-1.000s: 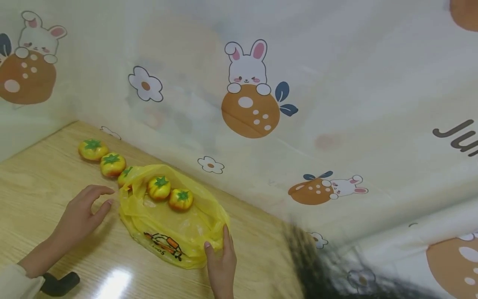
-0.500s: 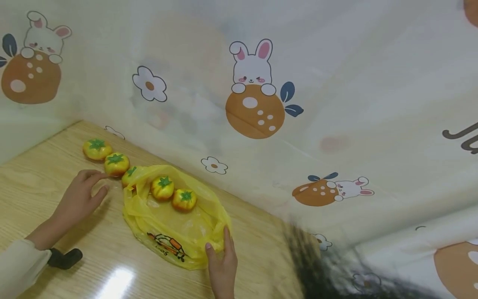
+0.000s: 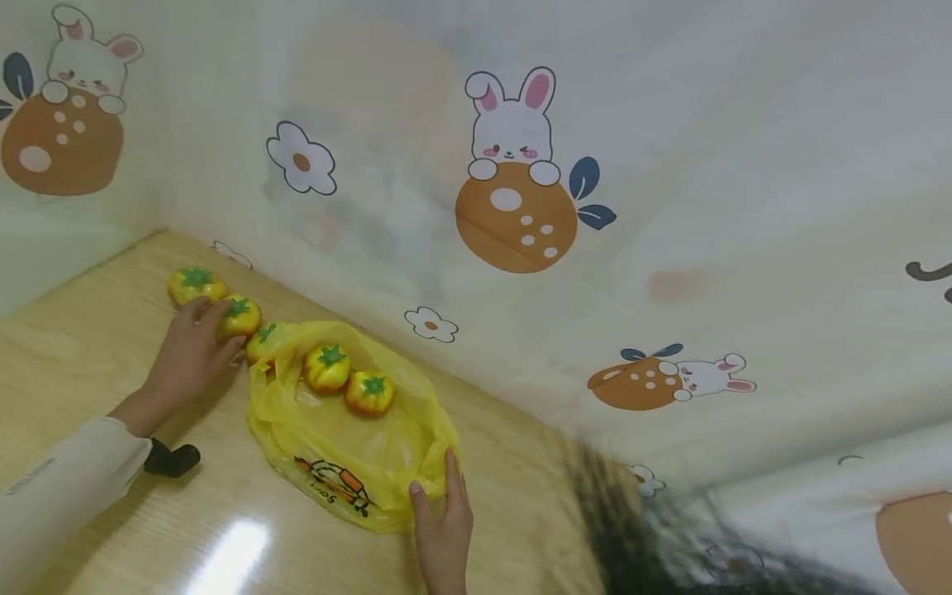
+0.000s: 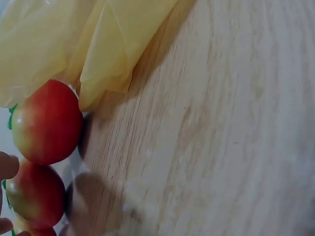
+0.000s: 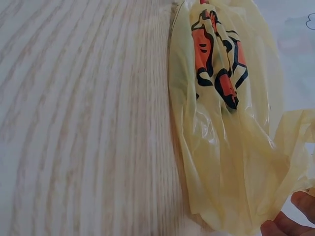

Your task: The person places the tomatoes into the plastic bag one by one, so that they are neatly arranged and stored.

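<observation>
Left hand [image 3: 189, 351] curls its fingers round a fruit [image 3: 244, 314] on the bench [image 3: 82, 351]; right hand [image 3: 444, 529] pinches the edge of a bag [image 3: 297, 430] holding two more fruits [image 3: 327, 373].

Bag [image 3: 288, 421] on tbl [image 3: 97, 330], 2 fruits [image 3: 327, 373] in it; row of 3 more [image 3: 249, 321] off its far L rim. My L hand [image 3: 184, 357] at row's mid one, R hand [image 3: 444, 529] at bag's R rim.

Indoor corner: wooden tabletop [image 3: 89, 355], rabbit-print sheeting [image 3: 387, 190].
</observation>
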### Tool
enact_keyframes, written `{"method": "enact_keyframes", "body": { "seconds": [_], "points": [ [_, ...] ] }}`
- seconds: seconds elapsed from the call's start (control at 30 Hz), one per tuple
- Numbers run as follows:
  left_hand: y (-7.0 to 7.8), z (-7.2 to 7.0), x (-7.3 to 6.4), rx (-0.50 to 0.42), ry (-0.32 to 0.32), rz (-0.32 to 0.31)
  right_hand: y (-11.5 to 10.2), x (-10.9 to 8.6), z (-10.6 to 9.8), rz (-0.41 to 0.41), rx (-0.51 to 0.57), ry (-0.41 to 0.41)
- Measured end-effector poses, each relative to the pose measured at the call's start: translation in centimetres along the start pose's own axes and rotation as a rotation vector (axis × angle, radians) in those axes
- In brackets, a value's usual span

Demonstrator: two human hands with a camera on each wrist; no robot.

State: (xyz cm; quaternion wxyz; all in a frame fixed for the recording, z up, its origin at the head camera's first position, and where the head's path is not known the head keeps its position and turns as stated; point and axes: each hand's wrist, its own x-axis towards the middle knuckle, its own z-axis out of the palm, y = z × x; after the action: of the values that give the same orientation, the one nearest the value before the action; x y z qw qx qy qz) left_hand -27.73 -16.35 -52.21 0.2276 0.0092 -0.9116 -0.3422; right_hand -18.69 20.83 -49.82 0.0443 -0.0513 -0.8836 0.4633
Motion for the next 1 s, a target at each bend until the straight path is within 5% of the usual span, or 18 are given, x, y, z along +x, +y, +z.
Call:
{"method": "enact_keyframes", "body": {
  "seconds": [0.13,0.4,0.73,1.0],
  "points": [
    [0.1,0.1,0.7,0.028,-0.05,0.026,-0.4,0.3,-0.3,-0.041,-0.019,0.016],
    [0.6,0.6,1.8,-0.021,-0.147,-0.058,-0.3,0.1,-0.5,-0.043,0.007,0.03],
    [-0.4,0.8,0.5,-0.075,-0.018,-0.012,-0.3,0.3,-0.2,0.015,0.003,0.033],
    [-1.0,0.6,0.5,-0.106,0.007,0.038,-0.4,0.2,0.3,0.005,0.007,0.056]
  ]
}}
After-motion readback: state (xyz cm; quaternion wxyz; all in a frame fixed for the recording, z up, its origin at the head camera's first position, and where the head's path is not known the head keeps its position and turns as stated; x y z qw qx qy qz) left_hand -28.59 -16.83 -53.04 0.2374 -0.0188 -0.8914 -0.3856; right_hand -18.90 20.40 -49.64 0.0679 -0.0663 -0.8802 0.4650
